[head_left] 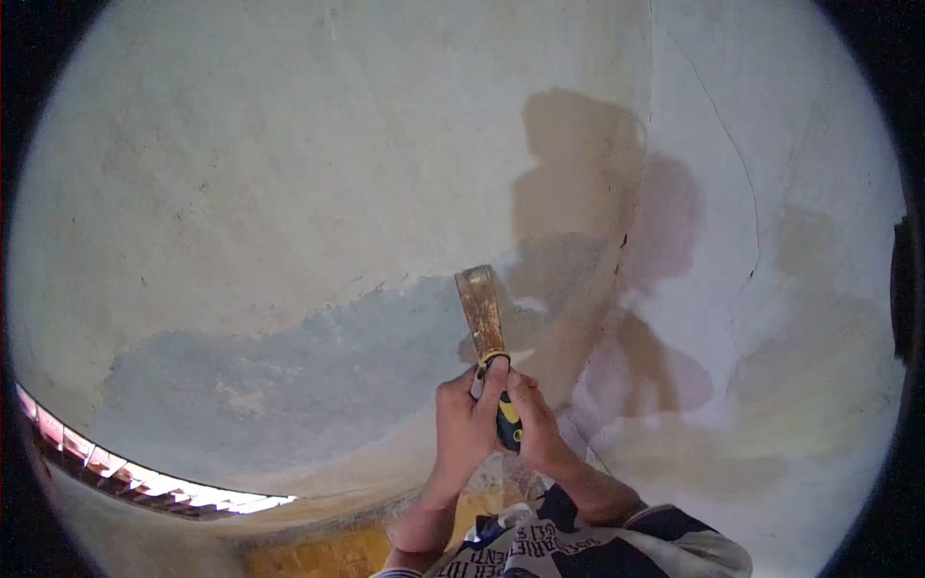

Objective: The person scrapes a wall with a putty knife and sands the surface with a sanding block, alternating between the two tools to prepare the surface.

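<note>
A paint scraper [482, 310] with a rusty, stained metal blade and a black-and-yellow handle points up at the wall. My left hand [465, 416] is closed around the handle from the left, its thumb lying along the neck. From the other side my right hand [541, 424] grips the same handle, fingers wrapped against the left hand. Behind the blade, the wall has a bare grey patch [279, 380] with a ragged upper edge of pale old paint [289, 183]. The blade tip overlaps that edge in this view.
To the right, the walls meet in a corner, and a long thin crack [742, 159] runs down the whitish wall [809, 116]. A slatted opening [145, 482] lets in light at the lower left. Below it shows a yellowish-brown surface [328, 554]. My shadow falls across the corner.
</note>
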The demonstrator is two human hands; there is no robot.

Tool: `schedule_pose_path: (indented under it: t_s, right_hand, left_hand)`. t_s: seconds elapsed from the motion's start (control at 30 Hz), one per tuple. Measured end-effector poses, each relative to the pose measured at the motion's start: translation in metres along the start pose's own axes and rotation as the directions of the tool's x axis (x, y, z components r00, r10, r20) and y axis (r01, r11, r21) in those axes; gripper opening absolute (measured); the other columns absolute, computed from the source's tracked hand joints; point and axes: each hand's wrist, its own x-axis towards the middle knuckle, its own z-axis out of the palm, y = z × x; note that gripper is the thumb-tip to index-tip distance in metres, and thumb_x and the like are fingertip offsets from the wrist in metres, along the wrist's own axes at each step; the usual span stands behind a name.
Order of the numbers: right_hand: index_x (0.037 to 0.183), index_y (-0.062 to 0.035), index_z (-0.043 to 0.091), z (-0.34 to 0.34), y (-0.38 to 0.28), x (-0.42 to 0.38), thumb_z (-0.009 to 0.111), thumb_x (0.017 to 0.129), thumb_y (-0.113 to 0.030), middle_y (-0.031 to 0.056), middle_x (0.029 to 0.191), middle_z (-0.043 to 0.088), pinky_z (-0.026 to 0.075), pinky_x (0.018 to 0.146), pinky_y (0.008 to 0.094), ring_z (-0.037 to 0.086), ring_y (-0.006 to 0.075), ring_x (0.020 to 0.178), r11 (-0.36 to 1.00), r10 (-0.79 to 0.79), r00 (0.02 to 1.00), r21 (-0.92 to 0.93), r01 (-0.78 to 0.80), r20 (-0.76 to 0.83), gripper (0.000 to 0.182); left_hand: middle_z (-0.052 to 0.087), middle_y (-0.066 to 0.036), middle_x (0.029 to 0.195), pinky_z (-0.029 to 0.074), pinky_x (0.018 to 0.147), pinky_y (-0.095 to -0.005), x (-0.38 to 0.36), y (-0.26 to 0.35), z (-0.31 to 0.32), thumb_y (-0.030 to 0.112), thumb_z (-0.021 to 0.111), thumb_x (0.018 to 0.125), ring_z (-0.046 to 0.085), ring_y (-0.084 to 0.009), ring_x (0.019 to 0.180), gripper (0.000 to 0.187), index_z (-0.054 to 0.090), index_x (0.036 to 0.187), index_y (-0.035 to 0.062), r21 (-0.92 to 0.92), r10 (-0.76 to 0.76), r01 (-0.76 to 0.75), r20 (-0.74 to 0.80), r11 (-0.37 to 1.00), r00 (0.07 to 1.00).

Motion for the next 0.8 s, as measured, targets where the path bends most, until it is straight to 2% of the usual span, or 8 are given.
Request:
schedule_pose_path:
  t_s: [0.1, 0.2, 0.27, 0.33, 0.53, 0.63, 0.7, 0.8]
  right_hand:
    - [0.107, -0.0048, 0.05, -0.017, 0.013, 0.007, 0.033, 0.097, -0.048, 0.0021, 0.086, 0.054, 0.044, 0.063, 0.0245, 0.052, 0.0085, 0.073, 0.993, -0.102, 0.989, -0.049, 0.108, 0.105, 0.048]
    - [0.107, -0.0044, 0.05, -0.033, 0.023, 0.001, 0.032, 0.097, -0.046, 0.0016, 0.081, 0.054, 0.043, 0.056, 0.024, 0.051, 0.0074, 0.067, 0.993, 0.115, 0.978, 0.017, -0.12, 0.175, 0.047]
    - [0.107, -0.0048, 0.05, -0.029, -0.001, 0.007, 0.032, 0.097, -0.047, 0.0006, 0.076, 0.053, 0.042, 0.052, 0.0236, 0.05, 0.0069, 0.062, 0.997, -0.006, 0.989, -0.073, 0.017, 0.149, 0.047]
    - [0.108, -0.0052, 0.05, -0.027, -0.01, 0.011, 0.036, 0.096, -0.049, 0.0005, 0.075, 0.054, 0.042, 0.05, 0.0237, 0.05, 0.0071, 0.06, 0.991, 0.122, 0.986, 0.032, -0.126, 0.113, 0.048]
    - [0.108, -0.0028, 0.052, -0.04, -0.001, 0.005, 0.038, 0.096, -0.046, 0.0029, 0.086, 0.055, 0.044, 0.065, 0.0264, 0.053, 0.0101, 0.073, 0.999, -0.02, 0.98, -0.035, 0.028, 0.199, 0.047]
    - [0.109, -0.0007, 0.052, -0.04, -0.007, 0.015, 0.036, 0.097, -0.044, 0.0055, 0.09, 0.057, 0.044, 0.078, 0.0309, 0.054, 0.0145, 0.084, 0.897, -0.303, 0.946, -0.302, 0.323, 0.112, 0.048]
    - [0.11, 0.0005, 0.052, -0.039, -0.023, 0.005, 0.036, 0.097, -0.044, 0.0072, 0.093, 0.057, 0.041, 0.084, 0.0323, 0.053, 0.0162, 0.089, 0.977, -0.039, 0.989, -0.204, 0.068, 0.142, 0.049]
    - [0.108, 0.001, 0.052, -0.037, -0.003, 0.006, 0.036, 0.097, -0.044, 0.0072, 0.092, 0.058, 0.043, 0.079, 0.0316, 0.054, 0.0152, 0.086, 0.983, -0.044, 0.992, -0.173, 0.064, 0.118, 0.049]
  left_hand:
    - [0.045, -0.008, 0.052, 0.036, 0.047, -0.0298, 0.003, -0.001, 0.008, 0.026, 0.054, 0.092, 0.039, -0.0077, 0.052, 0.036, 0.056, 0.073, -0.0053, 0.038, 0.007, -0.007, -0.008, 0.999, 1.0]
    - [0.045, -0.005, 0.052, 0.035, 0.047, -0.0292, -0.005, -0.023, 0.021, 0.026, 0.053, 0.093, 0.038, -0.0072, 0.054, 0.037, 0.055, 0.073, -0.0048, -0.035, -0.01, 0.008, -0.05, 0.999, 0.999]
    - [0.046, -0.004, 0.053, 0.034, 0.047, -0.0288, 0.0, -0.019, 0.024, 0.027, 0.053, 0.093, 0.038, -0.007, 0.054, 0.037, 0.055, 0.073, -0.0045, -0.102, -0.012, 0.007, -0.049, 0.995, 0.999]
    - [0.046, -0.003, 0.053, 0.034, 0.047, -0.0285, 0.009, -0.004, 0.023, 0.027, 0.053, 0.093, 0.038, -0.0069, 0.054, 0.037, 0.055, 0.073, -0.0042, -0.145, -0.018, 0.016, -0.016, 0.989, 1.0]
    - [0.044, -0.003, 0.054, 0.034, 0.048, -0.0278, -0.002, -0.015, 0.04, 0.025, 0.052, 0.094, 0.037, -0.0065, 0.055, 0.036, 0.054, 0.072, -0.0041, -0.103, 0.07, -0.086, -0.144, 0.991, 0.987]
    - [0.046, -0.003, 0.056, 0.036, 0.05, -0.0281, 0.009, -0.002, 0.033, 0.024, 0.052, 0.094, 0.039, -0.0072, 0.057, 0.034, 0.055, 0.073, -0.0038, -0.148, -0.121, 0.113, -0.053, 0.983, 0.991]
    - [0.046, -0.002, 0.057, 0.037, 0.051, -0.0282, 0.005, -0.009, 0.034, 0.023, 0.052, 0.094, 0.039, -0.0071, 0.058, 0.033, 0.055, 0.073, -0.0036, -0.108, -0.063, 0.055, -0.074, 0.993, 0.995]
    - [0.047, -0.001, 0.058, 0.037, 0.051, -0.0285, -0.004, -0.026, 0.041, 0.022, 0.052, 0.094, 0.04, -0.0069, 0.059, 0.033, 0.055, 0.072, -0.0036, -0.16, -0.028, 0.004, -0.145, 0.987, 0.989]
